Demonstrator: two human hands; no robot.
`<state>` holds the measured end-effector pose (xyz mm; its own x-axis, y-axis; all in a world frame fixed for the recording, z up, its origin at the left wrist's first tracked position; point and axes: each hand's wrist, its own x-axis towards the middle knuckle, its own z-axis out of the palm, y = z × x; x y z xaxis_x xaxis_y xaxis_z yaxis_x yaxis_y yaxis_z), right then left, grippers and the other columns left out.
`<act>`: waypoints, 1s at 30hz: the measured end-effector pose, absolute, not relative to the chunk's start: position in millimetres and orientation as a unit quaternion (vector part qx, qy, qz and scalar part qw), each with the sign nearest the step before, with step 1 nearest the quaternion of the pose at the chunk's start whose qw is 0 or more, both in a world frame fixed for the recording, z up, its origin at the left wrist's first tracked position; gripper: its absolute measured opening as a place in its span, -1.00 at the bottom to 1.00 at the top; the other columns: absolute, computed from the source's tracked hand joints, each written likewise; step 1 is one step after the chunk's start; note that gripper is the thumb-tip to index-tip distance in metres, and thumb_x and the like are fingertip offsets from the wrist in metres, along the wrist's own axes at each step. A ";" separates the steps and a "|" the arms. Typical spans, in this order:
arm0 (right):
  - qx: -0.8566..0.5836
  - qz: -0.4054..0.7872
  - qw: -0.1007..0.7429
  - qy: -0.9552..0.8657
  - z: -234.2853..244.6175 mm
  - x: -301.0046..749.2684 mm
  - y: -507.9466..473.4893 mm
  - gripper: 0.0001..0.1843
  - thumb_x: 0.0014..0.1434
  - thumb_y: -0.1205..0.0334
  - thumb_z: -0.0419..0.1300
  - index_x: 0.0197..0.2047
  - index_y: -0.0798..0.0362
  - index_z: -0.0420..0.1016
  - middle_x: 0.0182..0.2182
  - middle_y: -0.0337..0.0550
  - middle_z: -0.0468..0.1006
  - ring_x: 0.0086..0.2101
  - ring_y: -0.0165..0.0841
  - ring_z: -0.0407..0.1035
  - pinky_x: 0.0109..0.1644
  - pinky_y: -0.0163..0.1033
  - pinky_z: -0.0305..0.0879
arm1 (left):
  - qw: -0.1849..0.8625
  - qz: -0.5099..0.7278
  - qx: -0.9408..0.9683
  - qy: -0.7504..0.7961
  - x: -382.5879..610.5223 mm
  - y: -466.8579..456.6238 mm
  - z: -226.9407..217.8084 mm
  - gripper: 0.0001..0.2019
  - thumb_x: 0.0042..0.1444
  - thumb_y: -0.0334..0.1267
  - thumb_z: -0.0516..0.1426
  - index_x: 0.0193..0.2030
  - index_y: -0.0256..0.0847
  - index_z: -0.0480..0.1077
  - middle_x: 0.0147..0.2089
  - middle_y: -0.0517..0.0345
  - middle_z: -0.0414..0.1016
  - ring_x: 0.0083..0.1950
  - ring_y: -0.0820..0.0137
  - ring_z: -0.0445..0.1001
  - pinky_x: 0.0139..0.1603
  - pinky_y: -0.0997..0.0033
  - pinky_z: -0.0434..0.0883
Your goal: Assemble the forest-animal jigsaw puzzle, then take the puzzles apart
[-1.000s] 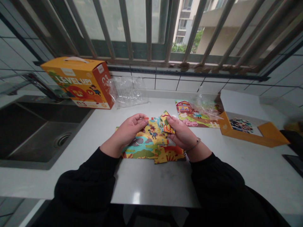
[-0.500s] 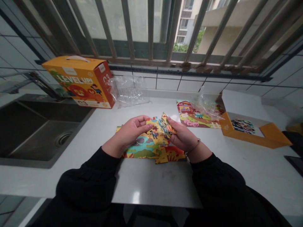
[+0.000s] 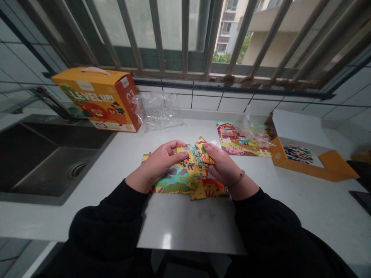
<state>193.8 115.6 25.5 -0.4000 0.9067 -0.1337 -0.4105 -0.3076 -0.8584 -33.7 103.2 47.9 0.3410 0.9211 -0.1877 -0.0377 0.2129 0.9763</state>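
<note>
Over a colourful, partly joined jigsaw puzzle (image 3: pixel 175 187) on the counter, both my hands are held close together. My left hand (image 3: pixel 159 164) pinches yellow puzzle pieces (image 3: pixel 189 159) printed with a small figure, its thumb on top. In my right hand (image 3: pixel 224 164), thumb and fingers grip a small stack of puzzle pieces (image 3: pixel 203 151), tilted up and nearly touching the left hand's pieces. The hands hide part of the puzzle beneath them. Its lower right area is yellow and red, with one piece jutting toward me.
An orange carry box (image 3: pixel 95 100) stands back left beside clear plastic packaging (image 3: pixel 158 112). The sink (image 3: pixel 58 162) lies left. Toward the right are a farm picture sheet (image 3: pixel 232 141), crumpled clear plastic (image 3: pixel 252 131) and an open orange box (image 3: pixel 315 173) holding loose pieces (image 3: pixel 298 153).
The stack in my right hand has turned slightly, showing more of its top piece's printed face. The pieces in my left hand have shifted a little left.
</note>
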 end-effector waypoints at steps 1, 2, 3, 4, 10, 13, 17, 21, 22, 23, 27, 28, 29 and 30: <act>-0.322 0.741 0.441 -0.391 25.2 194.0 116.0 -0.52 0.18 -0.20 0.52 0.01 -0.12 0.57 -0.07 -0.07 0.75 -0.01 -0.09 0.66 0.08 0.07 0.65 | 0.644 0.378 0.503 0.435 -33.0 102.8 48.7 -0.51 0.17 0.06 0.48 0.06 -0.10 0.46 -0.15 0.15 0.64 -0.40 0.47 0.58 -0.54 0.59 0.34; -0.320 0.743 0.435 -0.396 24.6 194.5 116.6 -0.52 0.19 -0.21 0.52 0.00 -0.12 0.58 -0.07 -0.07 0.75 -0.02 -0.08 0.67 0.08 0.08 0.65 | 0.643 0.384 0.501 0.432 -32.3 102.5 49.3 -0.54 0.18 0.05 0.47 0.04 -0.11 0.46 -0.16 0.17 0.64 -0.39 0.47 0.57 -0.50 0.58 0.37; -0.316 0.748 0.427 -0.399 23.9 195.2 117.2 -0.52 0.20 -0.22 0.51 0.00 -0.11 0.59 -0.08 -0.06 0.76 -0.03 -0.08 0.67 0.08 0.09 0.65 | 0.642 0.390 0.501 0.430 -31.8 102.3 49.5 -0.57 0.19 0.03 0.46 0.01 -0.12 0.46 -0.19 0.19 0.62 -0.38 0.48 0.56 -0.47 0.56 0.40; -0.311 0.754 0.418 -0.399 23.3 195.9 117.8 -0.52 0.21 -0.22 0.50 0.00 -0.10 0.60 -0.10 -0.07 0.76 -0.05 -0.08 0.67 0.08 0.09 0.65 | 0.642 0.394 0.501 0.427 -31.3 102.3 49.5 -0.59 0.19 0.02 0.46 -0.01 -0.13 0.46 -0.21 0.21 0.61 -0.37 0.49 0.55 -0.43 0.55 0.43; -0.319 0.737 0.443 -0.398 25.4 196.7 117.6 -0.51 0.18 -0.20 0.53 0.02 -0.12 0.60 -0.07 -0.11 0.75 -0.08 -0.14 0.65 0.11 0.05 0.64 | 0.669 0.407 0.480 0.396 -30.4 104.4 45.8 -0.58 0.12 0.03 0.49 -0.09 -0.16 0.49 -0.21 0.17 0.62 -0.29 0.43 0.58 -0.23 0.44 0.54; -0.329 0.720 0.466 -0.395 26.2 194.8 116.7 -0.51 0.15 -0.20 0.55 -0.01 -0.14 0.58 -0.04 -0.13 0.73 -0.08 -0.16 0.63 0.09 0.02 0.64 | 0.677 0.413 0.466 0.391 -30.4 105.2 44.6 -0.56 0.09 0.02 0.50 -0.09 -0.17 0.49 -0.20 0.15 0.63 -0.25 0.39 0.61 -0.17 0.39 0.58; -0.335 0.705 0.484 -0.397 22.9 193.8 117.6 -0.47 0.12 -0.22 0.56 0.00 -0.14 0.56 -0.05 -0.16 0.72 -0.10 -0.19 0.62 0.03 -0.03 0.64 | 0.669 0.422 0.468 0.393 -30.8 105.8 43.2 -0.58 0.11 0.00 0.50 -0.08 -0.18 0.50 -0.21 0.14 0.63 -0.26 0.40 0.59 -0.20 0.41 0.56; -0.352 0.687 0.490 -0.405 20.4 193.9 119.0 -0.46 0.14 -0.24 0.55 0.00 -0.15 0.54 -0.06 -0.17 0.71 -0.11 -0.20 0.63 -0.05 -0.07 0.63 | 0.652 0.422 0.479 0.409 -31.5 106.5 42.9 -0.61 0.13 -0.01 0.48 -0.10 -0.19 0.52 -0.23 0.16 0.61 -0.30 0.43 0.56 -0.26 0.45 0.53; -0.353 0.685 0.491 -0.406 20.4 193.8 119.2 -0.46 0.14 -0.24 0.55 0.00 -0.14 0.53 -0.06 -0.17 0.70 -0.12 -0.20 0.63 -0.06 -0.07 0.62 | 0.648 0.420 0.481 0.416 -31.7 106.6 43.0 -0.62 0.13 -0.01 0.48 -0.10 -0.18 0.52 -0.24 0.16 0.61 -0.30 0.43 0.56 -0.28 0.45 0.52; -0.353 0.684 0.492 -0.407 20.6 193.7 119.3 -0.46 0.14 -0.24 0.55 -0.01 -0.14 0.52 -0.07 -0.17 0.70 -0.12 -0.20 0.63 -0.07 -0.07 0.62 | 0.644 0.420 0.482 0.421 -31.7 106.7 43.2 -0.62 0.14 -0.01 0.48 -0.10 -0.18 0.52 -0.24 0.16 0.61 -0.31 0.43 0.56 -0.29 0.45 0.52; -0.350 0.678 0.498 -0.412 20.1 194.5 119.5 -0.43 0.15 -0.23 0.55 0.03 -0.14 0.47 -0.07 -0.18 0.71 -0.13 -0.21 0.64 -0.07 -0.10 0.62 | 0.636 0.426 0.484 0.425 -31.8 106.2 44.5 -0.63 0.12 0.00 0.48 -0.15 -0.18 0.51 -0.26 0.17 0.61 -0.33 0.44 0.55 -0.31 0.45 0.52; -0.347 0.674 0.500 -0.418 19.3 195.2 119.6 -0.42 0.16 -0.23 0.54 0.05 -0.15 0.45 -0.07 -0.18 0.71 -0.14 -0.22 0.64 -0.07 -0.10 0.62 | 0.635 0.424 0.484 0.427 -31.9 106.1 44.8 -0.62 0.11 0.01 0.48 -0.16 -0.17 0.50 -0.27 0.18 0.60 -0.35 0.44 0.55 -0.34 0.46 0.51; -0.343 0.668 0.502 -0.428 18.2 196.1 119.8 -0.42 0.17 -0.22 0.54 0.07 -0.16 0.43 -0.06 -0.19 0.72 -0.14 -0.22 0.64 -0.06 -0.10 0.63 | 0.635 0.420 0.483 0.431 -32.1 106.1 45.0 -0.62 0.11 0.01 0.48 -0.17 -0.17 0.49 -0.29 0.20 0.58 -0.37 0.45 0.53 -0.38 0.48 0.48; -0.338 0.660 0.506 -0.441 17.1 197.1 119.9 -0.41 0.19 -0.21 0.53 0.09 -0.16 0.42 -0.06 -0.20 0.72 -0.15 -0.23 0.64 -0.05 -0.10 0.63 | 0.636 0.416 0.481 0.437 -32.5 106.1 45.0 -0.61 0.10 0.01 0.48 -0.17 -0.16 0.49 -0.31 0.22 0.56 -0.41 0.46 0.51 -0.44 0.49 0.45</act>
<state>197.1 119.9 17.1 -0.2602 0.9656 0.0009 -0.3698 -0.0988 -0.9238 -32.5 106.1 45.0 0.2724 0.9493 -0.1566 -0.1088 0.1921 0.9753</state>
